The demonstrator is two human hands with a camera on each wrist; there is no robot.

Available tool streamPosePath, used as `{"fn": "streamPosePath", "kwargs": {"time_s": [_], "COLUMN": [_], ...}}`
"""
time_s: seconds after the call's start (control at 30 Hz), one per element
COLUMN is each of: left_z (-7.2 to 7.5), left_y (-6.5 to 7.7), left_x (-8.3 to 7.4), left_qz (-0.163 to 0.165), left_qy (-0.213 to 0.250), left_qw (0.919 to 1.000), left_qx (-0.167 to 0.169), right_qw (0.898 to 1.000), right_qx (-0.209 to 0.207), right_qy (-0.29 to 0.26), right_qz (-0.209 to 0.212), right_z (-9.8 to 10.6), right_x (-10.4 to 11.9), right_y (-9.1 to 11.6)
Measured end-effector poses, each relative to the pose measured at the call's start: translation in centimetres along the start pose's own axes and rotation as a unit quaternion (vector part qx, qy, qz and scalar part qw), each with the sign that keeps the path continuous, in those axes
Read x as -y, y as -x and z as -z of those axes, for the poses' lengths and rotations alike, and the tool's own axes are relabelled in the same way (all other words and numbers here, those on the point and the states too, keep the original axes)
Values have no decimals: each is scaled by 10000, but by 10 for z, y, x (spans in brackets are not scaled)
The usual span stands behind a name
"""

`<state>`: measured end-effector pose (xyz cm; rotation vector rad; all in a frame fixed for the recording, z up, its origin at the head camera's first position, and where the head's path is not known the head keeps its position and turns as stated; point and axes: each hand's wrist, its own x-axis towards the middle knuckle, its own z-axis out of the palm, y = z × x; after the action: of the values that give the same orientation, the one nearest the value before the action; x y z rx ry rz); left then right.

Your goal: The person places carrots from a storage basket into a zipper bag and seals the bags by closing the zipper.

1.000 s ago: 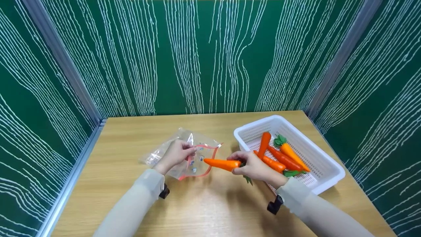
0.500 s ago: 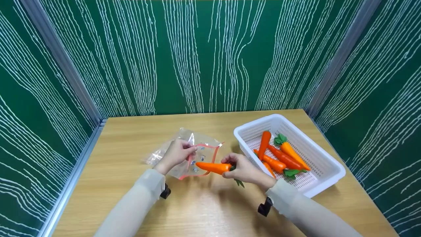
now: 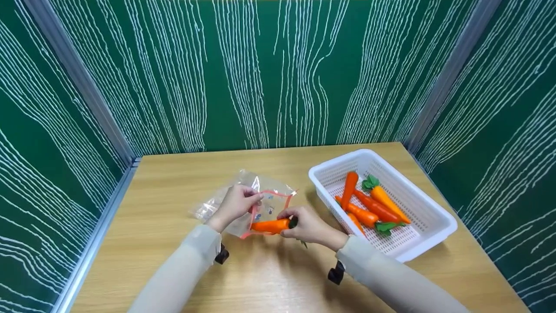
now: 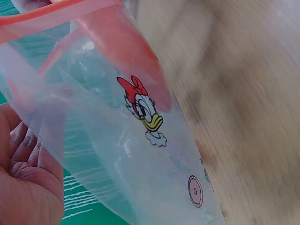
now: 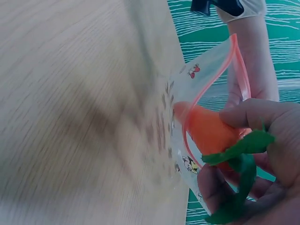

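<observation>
Grip, right hand (image 3: 307, 225): pinching the carrot (image 3: 270, 226) near its leafy end.
Carrot: orange body sitting partly inside the bag (image 4: 103, 131), leaves (image 5: 246, 176) hanging outside.
Change: right hand is moving leftward, carrying the carrot deeper; insertion is looking partway done.
Left hand (image 3: 234, 206): pinching the bag's red rim (image 4: 51, 16), holding the mouth open.
Basket (image 3: 417, 200): holding more carrots (image 3: 382, 211), sitting right of the bag.

The left hand (image 3: 237, 202) probably hides part of the clear bag (image 3: 273, 203).
</observation>
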<state>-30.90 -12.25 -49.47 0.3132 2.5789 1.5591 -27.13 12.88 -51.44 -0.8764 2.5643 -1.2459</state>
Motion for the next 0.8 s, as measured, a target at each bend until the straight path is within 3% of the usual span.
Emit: {"fn": "streamPosePath", "kwargs": {"time_s": [0.17, 0.5, 0.8], "left_z": [-2, -8, -8], "left_y": [2, 1, 1], "left_x": [1, 3, 4], "left_qz": [63, -291, -133], "left_qy": [39, 221, 343], "left_qw": [10000, 9993, 9993], "left_qx": [40, -18, 68], "right_qw": [9997, 9978, 9959], "right_qx": [94, -403, -536], "right_qy": [187, -441, 306], "right_qz": [-147, -277, -655], "right_z": [-5, -13, -24], "right_x": [-1, -4, -10], "right_y": [-6, -16, -20]}}
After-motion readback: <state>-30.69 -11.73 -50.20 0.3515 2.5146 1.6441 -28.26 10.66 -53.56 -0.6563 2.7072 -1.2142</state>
